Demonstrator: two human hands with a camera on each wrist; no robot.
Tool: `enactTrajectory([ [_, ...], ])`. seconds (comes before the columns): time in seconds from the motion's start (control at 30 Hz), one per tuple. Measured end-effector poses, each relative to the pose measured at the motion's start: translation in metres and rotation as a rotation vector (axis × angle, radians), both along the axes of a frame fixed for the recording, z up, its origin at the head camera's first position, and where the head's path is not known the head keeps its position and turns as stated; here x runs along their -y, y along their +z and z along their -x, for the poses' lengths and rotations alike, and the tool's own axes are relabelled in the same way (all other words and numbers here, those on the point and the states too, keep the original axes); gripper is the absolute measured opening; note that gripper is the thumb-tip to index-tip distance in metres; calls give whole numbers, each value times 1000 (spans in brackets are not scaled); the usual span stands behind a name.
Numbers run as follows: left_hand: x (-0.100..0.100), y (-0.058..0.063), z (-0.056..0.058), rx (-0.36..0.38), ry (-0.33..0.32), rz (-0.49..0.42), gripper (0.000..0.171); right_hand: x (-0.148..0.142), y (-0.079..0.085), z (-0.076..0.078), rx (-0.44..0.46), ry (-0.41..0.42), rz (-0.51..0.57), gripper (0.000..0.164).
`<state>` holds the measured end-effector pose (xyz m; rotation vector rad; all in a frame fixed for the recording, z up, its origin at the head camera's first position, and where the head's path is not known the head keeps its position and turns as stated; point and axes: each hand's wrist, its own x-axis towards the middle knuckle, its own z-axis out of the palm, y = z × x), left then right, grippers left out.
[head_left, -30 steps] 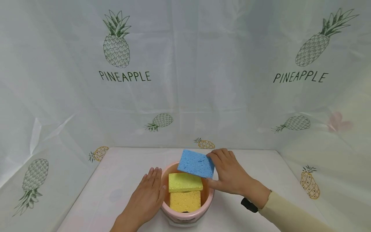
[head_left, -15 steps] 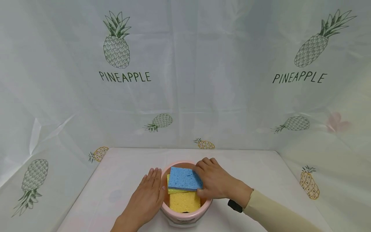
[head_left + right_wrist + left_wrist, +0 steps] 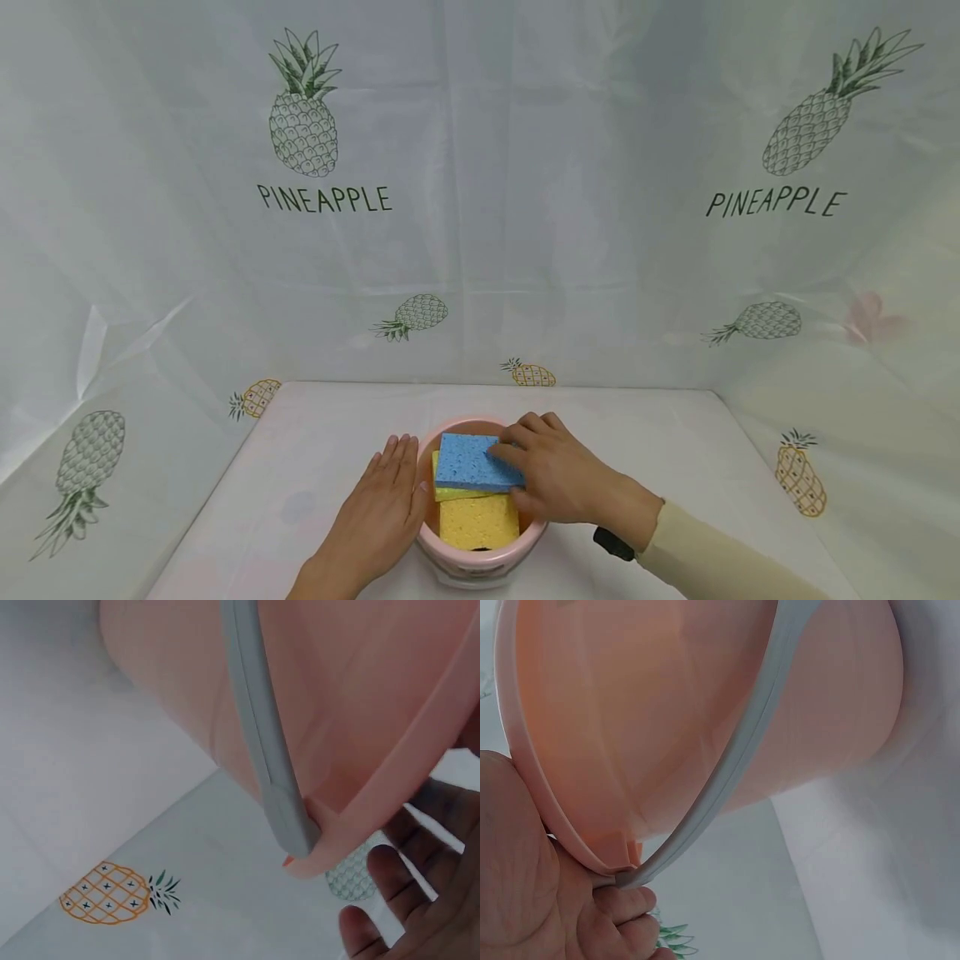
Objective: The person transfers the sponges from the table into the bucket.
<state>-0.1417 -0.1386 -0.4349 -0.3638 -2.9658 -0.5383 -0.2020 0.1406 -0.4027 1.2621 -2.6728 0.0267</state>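
A pink bucket (image 3: 483, 563) holds several sponges. The blue sponge (image 3: 468, 460) lies on top at the back, over a light yellow sponge (image 3: 459, 494) that shows only along its edges. In front of them is a deeper yellow sponge (image 3: 480, 522). My left hand (image 3: 378, 504) rests flat along the bucket's left rim, fingers straight; in the left wrist view its palm meets the rim by the grey handle (image 3: 720, 776). Over the bucket's right side, my right hand (image 3: 561, 471) has its fingertips at the blue sponge's right end, fingers loosely spread in the right wrist view.
The bucket stands on a white table (image 3: 637, 425) near its front. Behind and beside it hangs a pale curtain (image 3: 570, 250) printed with pineapples. The bucket's grey handle (image 3: 259, 712) hangs down at the near side. A black band (image 3: 613, 543) is on the right wrist.
My right hand has lowered the blue sponge leftward and down onto the light yellow one. Since then its fingers have loosened from the sponge. My left hand has stayed put.
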Motion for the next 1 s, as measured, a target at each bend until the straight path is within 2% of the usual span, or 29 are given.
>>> enactTrajectory([
  [0.1,0,0,0,3,-1,-6,61,0,-2,-3,-30,56,-9,40],
  [0.2,-1,0,0,6,-2,-7,61,0,-4,-4,-46,77,-36,37],
  [0.47,1,-1,0,-3,1,0,62,8,0,-3,-11,55,-117,39],
  [0.67,1,0,2,-3,-9,2,62,4,-3,-3,6,32,-42,40],
  [1.0,0,2,2,-18,-16,11,62,-6,-13,-6,-154,49,46,40],
])
